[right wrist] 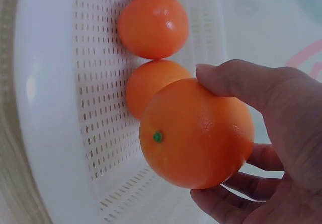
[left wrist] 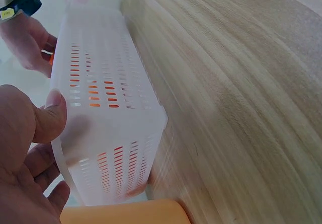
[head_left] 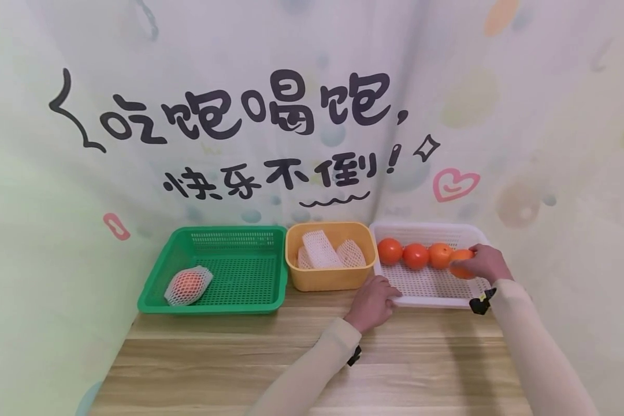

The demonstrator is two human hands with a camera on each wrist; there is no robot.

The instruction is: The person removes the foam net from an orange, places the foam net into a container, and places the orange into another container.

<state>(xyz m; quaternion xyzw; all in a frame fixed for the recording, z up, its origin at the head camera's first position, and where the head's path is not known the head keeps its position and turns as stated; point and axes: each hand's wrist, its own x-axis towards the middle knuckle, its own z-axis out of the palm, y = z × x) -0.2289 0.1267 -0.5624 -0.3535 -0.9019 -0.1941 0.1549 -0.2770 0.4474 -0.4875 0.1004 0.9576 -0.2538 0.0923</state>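
Note:
My right hand [head_left: 489, 263] grips an orange [right wrist: 198, 133] with a green stem spot, thumb on one side and fingers on the other. It holds the fruit over the right end of the white perforated basket [head_left: 431, 300]. Inside the basket another orange [head_left: 439, 254] and two smooth, redder round fruits [head_left: 415, 256] lie in a row. At the basket's front left corner is my left hand [head_left: 372, 301]. In the left wrist view, its thumb [left wrist: 50, 121] presses the outer wall by the rim, with the fingers curled on the rim's other side.
A yellow-orange bin [head_left: 333, 280] holds several white foam net sleeves [head_left: 321, 248]. Left of it stands a green basket [head_left: 213, 308] with a reddish fruit [head_left: 189, 284] in a white foam net. The wooden table [head_left: 312, 370] meets a printed curtain [head_left: 239, 46] behind.

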